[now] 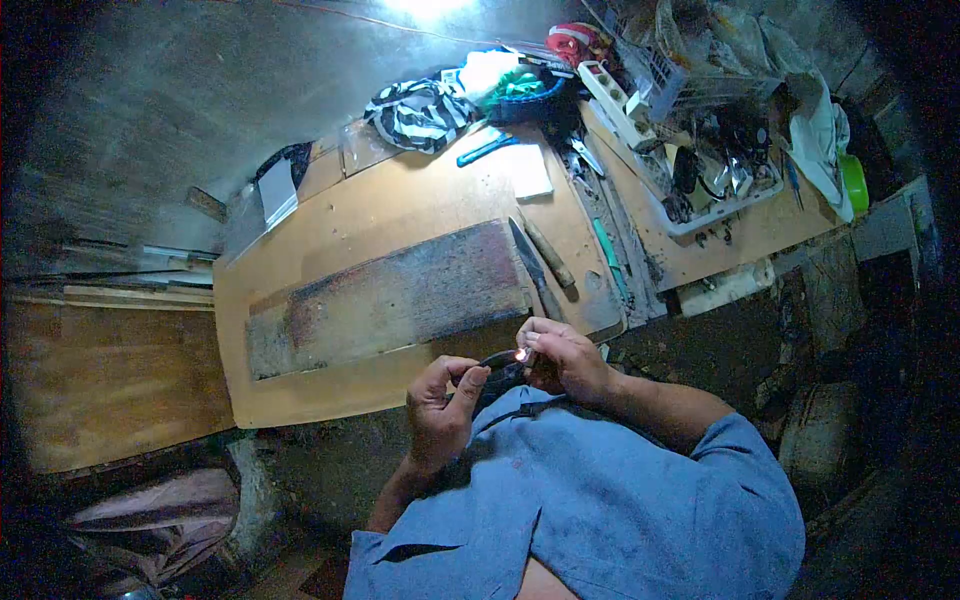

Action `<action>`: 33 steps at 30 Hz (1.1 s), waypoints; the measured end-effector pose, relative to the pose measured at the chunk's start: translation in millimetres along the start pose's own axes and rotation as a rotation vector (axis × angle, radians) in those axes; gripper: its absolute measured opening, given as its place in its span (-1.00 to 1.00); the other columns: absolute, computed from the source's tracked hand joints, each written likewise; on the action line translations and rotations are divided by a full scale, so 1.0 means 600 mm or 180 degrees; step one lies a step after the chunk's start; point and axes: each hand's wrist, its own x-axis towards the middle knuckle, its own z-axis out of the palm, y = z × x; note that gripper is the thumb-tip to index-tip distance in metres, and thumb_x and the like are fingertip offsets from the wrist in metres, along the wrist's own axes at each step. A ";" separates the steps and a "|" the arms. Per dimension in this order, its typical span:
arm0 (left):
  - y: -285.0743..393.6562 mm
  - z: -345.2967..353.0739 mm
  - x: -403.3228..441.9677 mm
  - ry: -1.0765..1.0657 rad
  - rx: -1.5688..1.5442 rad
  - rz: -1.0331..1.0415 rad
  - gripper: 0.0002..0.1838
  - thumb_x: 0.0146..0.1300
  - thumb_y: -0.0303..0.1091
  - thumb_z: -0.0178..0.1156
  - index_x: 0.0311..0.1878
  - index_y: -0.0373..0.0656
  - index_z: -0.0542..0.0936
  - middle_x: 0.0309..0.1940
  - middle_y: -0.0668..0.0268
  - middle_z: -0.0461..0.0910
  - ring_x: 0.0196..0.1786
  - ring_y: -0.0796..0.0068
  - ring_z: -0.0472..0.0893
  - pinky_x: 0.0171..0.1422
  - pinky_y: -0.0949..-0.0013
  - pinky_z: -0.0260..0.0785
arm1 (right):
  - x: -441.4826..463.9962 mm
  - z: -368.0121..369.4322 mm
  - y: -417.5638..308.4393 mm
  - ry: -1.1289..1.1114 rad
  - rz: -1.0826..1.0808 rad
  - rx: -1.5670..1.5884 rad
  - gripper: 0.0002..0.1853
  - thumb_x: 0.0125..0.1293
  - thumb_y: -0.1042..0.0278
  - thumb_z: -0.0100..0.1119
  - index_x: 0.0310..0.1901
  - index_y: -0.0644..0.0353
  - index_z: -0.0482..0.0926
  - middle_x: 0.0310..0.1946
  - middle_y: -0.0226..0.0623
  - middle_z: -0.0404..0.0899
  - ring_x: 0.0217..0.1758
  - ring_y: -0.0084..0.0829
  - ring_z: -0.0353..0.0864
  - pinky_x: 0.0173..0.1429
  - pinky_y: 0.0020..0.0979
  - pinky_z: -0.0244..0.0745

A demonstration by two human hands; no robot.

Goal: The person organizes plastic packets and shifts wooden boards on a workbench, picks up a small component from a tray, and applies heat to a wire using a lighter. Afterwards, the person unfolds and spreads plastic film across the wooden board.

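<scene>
My left hand (445, 405) is closed, thumb and fingers pinching a dark curved strap (497, 358) just above my lap. The strap arcs across toward my right hand (570, 362), whose fingers are closed. At those fingertips a small flame (521, 354) glows against the strap's end. It seems to come from a lighter, mostly hidden in my right hand. Beyond the hands, a long worn board (390, 300) lies on the tabletop (330, 405). A knife (532, 265) rests by the board's right end, beside a wooden stick (547, 252).
A blue-handled cutter (487, 147) and a white pad (532, 172) lie farther back, near a striped cloth bundle (422, 115). On the right, a white tray (705, 218) holds tools and small parts. A green-handled tool (607, 246) and scissors (585, 155) lie in between.
</scene>
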 end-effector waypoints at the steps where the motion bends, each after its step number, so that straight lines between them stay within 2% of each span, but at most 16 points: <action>1: 0.002 0.000 0.000 0.0000 -0.0001 0.0000 -0.86 0.25 -0.38 0.20 -0.33 -0.28 0.57 -0.48 0.41 0.52 -0.38 0.68 0.41 -0.26 0.54 0.27 | 0.000 0.000 0.001 0.0013 -0.0023 0.0035 -0.81 0.35 0.15 -0.13 -0.26 0.07 0.36 -0.57 -0.50 0.37 -0.65 -0.68 0.27 -0.61 -0.63 0.10; 8: -0.001 0.001 -0.001 0.0060 -0.0091 -0.0139 -0.86 0.26 -0.38 0.19 -0.33 -0.28 0.57 -0.46 0.39 0.55 -0.35 0.67 0.46 -0.25 0.54 0.32 | 0.003 -0.002 0.006 0.0048 0.0003 0.0041 -0.83 0.35 0.15 -0.12 -0.26 0.04 0.36 -0.57 -0.52 0.35 -0.65 -0.69 0.23 -0.61 -0.63 0.09; 10: -0.001 0.002 -0.001 0.0066 -0.0064 -0.0099 -0.86 0.27 -0.39 0.18 -0.33 -0.28 0.57 -0.46 0.38 0.56 -0.36 0.66 0.47 -0.26 0.54 0.32 | 0.002 -0.006 0.003 -0.0106 -0.0203 -0.0498 -0.83 0.35 0.15 -0.12 -0.26 0.04 0.36 -0.57 -0.53 0.34 -0.66 -0.69 0.21 -0.61 -0.63 0.06; 13: 0.003 0.003 -0.001 0.0079 -0.0145 -0.0101 -0.86 0.27 -0.38 0.18 -0.32 -0.28 0.57 -0.46 0.38 0.57 -0.36 0.66 0.47 -0.26 0.54 0.32 | -0.004 0.005 -0.006 0.0056 0.0145 -0.0045 -0.82 0.35 0.15 -0.12 -0.26 0.05 0.35 -0.57 -0.51 0.34 -0.66 -0.68 0.21 -0.61 -0.62 0.04; 17: 0.004 0.002 -0.001 0.0067 -0.0059 -0.0165 -0.85 0.27 -0.37 0.18 -0.32 -0.28 0.56 -0.45 0.37 0.57 -0.34 0.66 0.48 -0.24 0.55 0.33 | 0.001 -0.005 0.005 -0.0076 0.0037 -0.0063 -0.82 0.36 0.15 -0.13 -0.26 0.06 0.35 -0.56 -0.51 0.34 -0.66 -0.68 0.22 -0.61 -0.62 0.05; 20: 0.002 0.002 0.000 0.0071 -0.0105 -0.0162 -0.84 0.28 -0.36 0.18 -0.33 -0.28 0.56 -0.45 0.36 0.58 -0.34 0.65 0.49 -0.23 0.54 0.33 | 0.001 -0.005 0.007 0.0011 0.0176 -0.0099 -0.83 0.36 0.16 -0.13 -0.27 0.05 0.35 -0.55 -0.50 0.34 -0.64 -0.67 0.25 -0.60 -0.62 0.07; 23: 0.005 0.005 0.000 0.0053 -0.0179 -0.0172 -0.83 0.29 -0.36 0.17 -0.32 -0.28 0.57 -0.44 0.36 0.58 -0.33 0.65 0.49 -0.22 0.54 0.34 | 0.003 -0.007 0.012 -0.0022 0.0077 0.0078 -0.82 0.36 0.16 -0.13 -0.28 0.06 0.35 -0.54 -0.50 0.35 -0.60 -0.67 0.30 -0.58 -0.62 0.11; 25: 0.005 0.005 0.000 0.0058 -0.0224 -0.0191 -0.83 0.29 -0.36 0.16 -0.32 -0.28 0.57 -0.44 0.36 0.58 -0.33 0.65 0.49 -0.22 0.54 0.34 | 0.005 -0.012 0.012 -0.0134 -0.0113 -0.0235 -0.83 0.35 0.17 -0.12 -0.28 0.05 0.35 -0.52 -0.50 0.37 -0.58 -0.67 0.35 -0.56 -0.62 0.17; 33: 0.001 0.002 -0.001 0.0011 -0.0267 -0.0156 -0.82 0.30 -0.34 0.15 -0.31 -0.28 0.57 -0.43 0.36 0.58 -0.32 0.64 0.50 -0.19 0.54 0.34 | -0.001 -0.007 0.006 -0.0056 0.0129 -0.0294 -0.84 0.35 0.17 -0.11 -0.28 0.05 0.36 -0.52 -0.50 0.40 -0.60 -0.69 0.35 -0.60 -0.64 0.14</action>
